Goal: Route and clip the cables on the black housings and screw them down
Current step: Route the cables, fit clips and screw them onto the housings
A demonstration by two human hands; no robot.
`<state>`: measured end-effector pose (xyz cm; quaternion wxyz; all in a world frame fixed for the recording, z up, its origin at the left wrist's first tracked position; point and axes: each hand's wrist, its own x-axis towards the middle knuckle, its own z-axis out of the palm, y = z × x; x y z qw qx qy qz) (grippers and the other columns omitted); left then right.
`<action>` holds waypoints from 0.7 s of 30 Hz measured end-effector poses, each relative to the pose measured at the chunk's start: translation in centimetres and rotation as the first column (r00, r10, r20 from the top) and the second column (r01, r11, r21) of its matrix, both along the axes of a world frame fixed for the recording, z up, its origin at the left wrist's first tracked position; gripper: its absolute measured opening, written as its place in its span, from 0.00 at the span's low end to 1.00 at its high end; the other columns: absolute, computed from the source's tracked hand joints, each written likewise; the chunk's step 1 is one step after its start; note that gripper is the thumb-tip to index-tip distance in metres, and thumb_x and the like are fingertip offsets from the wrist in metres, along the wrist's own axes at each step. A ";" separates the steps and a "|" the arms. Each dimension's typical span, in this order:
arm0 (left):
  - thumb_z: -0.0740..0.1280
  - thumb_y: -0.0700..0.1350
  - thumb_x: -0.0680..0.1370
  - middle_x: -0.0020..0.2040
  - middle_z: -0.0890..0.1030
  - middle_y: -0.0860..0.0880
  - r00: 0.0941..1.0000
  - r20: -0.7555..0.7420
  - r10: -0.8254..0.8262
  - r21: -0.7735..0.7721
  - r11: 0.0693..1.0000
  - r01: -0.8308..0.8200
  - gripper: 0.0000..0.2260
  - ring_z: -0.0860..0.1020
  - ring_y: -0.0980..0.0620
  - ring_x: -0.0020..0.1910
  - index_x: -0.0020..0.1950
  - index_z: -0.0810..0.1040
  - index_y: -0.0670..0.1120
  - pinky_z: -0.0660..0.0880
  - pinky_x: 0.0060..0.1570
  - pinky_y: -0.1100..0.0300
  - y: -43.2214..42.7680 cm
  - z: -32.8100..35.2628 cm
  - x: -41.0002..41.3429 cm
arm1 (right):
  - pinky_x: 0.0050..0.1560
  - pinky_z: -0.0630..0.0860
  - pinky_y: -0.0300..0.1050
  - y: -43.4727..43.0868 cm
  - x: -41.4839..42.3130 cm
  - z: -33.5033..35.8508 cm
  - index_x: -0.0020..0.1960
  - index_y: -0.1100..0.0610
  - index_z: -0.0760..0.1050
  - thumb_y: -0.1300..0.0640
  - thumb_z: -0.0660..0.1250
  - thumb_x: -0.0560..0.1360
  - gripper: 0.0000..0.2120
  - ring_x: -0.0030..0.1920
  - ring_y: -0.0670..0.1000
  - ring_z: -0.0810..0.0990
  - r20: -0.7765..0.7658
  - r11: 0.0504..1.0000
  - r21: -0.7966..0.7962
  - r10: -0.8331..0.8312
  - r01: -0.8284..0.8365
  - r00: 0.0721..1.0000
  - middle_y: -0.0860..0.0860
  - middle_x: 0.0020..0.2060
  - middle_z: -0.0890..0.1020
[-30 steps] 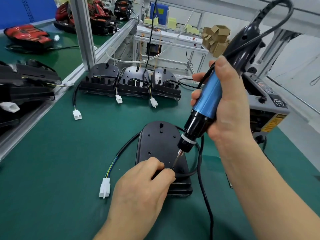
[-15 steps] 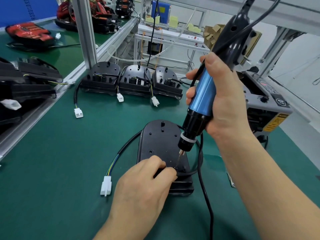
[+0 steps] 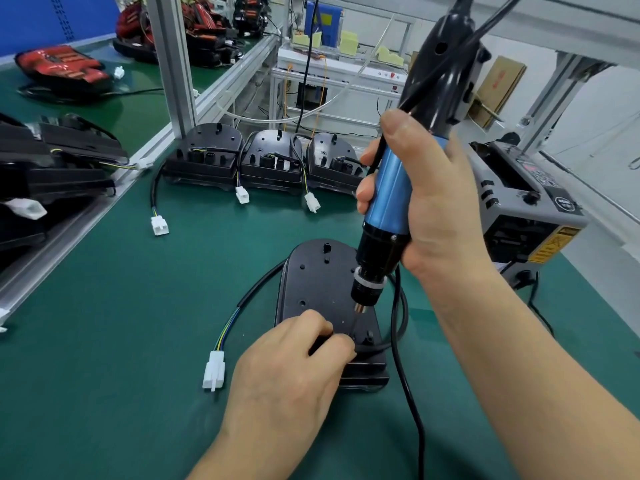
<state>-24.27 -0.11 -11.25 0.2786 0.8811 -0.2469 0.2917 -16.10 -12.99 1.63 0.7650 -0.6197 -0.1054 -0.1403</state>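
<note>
A black housing lies flat on the green mat in front of me. Its black cable loops off the left side and ends in a white connector. My left hand rests on the housing's near end, fingertips pinching a small part at the cable where the bit comes down. My right hand grips a blue and black electric screwdriver, held nearly upright. Its bit touches the housing beside my left fingertips.
Three more black housings with white connectors stand in a row at the back. A grey machine sits to the right. An aluminium post and rail border the left, with black parts and red units beyond. The screwdriver's cord trails toward me.
The screwdriver has swung more upright and its bit has stayed at the same spot on the housing. My left hand has kept its pinch by the bit.
</note>
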 end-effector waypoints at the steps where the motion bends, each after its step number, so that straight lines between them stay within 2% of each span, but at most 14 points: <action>1: 0.72 0.42 0.70 0.40 0.77 0.51 1.000 -0.001 0.000 0.001 1.000 0.000 0.03 0.77 0.49 0.35 0.41 0.81 0.49 0.73 0.27 0.55 0.0 0.0 0.0 | 0.29 0.74 0.43 0.0 0.0 0.0 0.49 0.60 0.69 0.53 0.68 0.72 0.13 0.25 0.52 0.76 0.002 1.000 0.000 0.001 -0.001 1.000 0.54 0.35 0.78; 8: 0.71 0.43 0.70 0.40 0.77 0.51 1.000 -0.024 0.002 0.001 1.000 -0.002 0.02 0.76 0.49 0.34 0.40 0.80 0.49 0.73 0.26 0.55 0.0 0.3 -0.1 | 0.30 0.75 0.44 -0.2 -0.1 -0.1 0.50 0.60 0.70 0.53 0.69 0.73 0.13 0.26 0.51 0.77 0.002 1.000 -0.008 0.008 -0.008 1.000 0.53 0.37 0.79; 13: 0.71 0.43 0.71 0.39 0.77 0.51 1.000 -0.026 -0.003 0.004 1.000 0.003 0.01 0.76 0.49 0.34 0.39 0.80 0.48 0.73 0.25 0.54 0.0 0.7 -0.2 | 0.32 0.78 0.45 -0.8 0.1 -0.2 0.52 0.56 0.72 0.48 0.71 0.72 0.15 0.28 0.51 0.79 -0.063 0.999 -0.002 -0.037 0.037 0.997 0.51 0.37 0.82; 16: 0.69 0.43 0.72 0.38 0.76 0.51 1.000 -0.015 0.006 0.011 1.000 -0.006 0.03 0.75 0.49 0.33 0.39 0.80 0.49 0.72 0.24 0.55 0.0 0.8 -0.1 | 0.33 0.79 0.45 -1.8 0.1 0.2 0.49 0.53 0.71 0.44 0.72 0.68 0.17 0.28 0.50 0.80 -0.111 0.995 0.011 -0.098 0.100 0.989 0.44 0.30 0.80; 21: 0.63 0.48 0.75 0.39 0.77 0.52 1.000 -0.016 0.007 0.006 1.000 -0.006 0.09 0.77 0.50 0.35 0.39 0.80 0.50 0.73 0.24 0.56 0.0 0.8 -0.2 | 0.31 0.78 0.42 -6.1 -0.8 1.8 0.51 0.57 0.72 0.40 0.75 0.58 0.29 0.27 0.50 0.79 -0.229 0.984 0.050 -0.154 0.169 0.961 0.47 0.29 0.80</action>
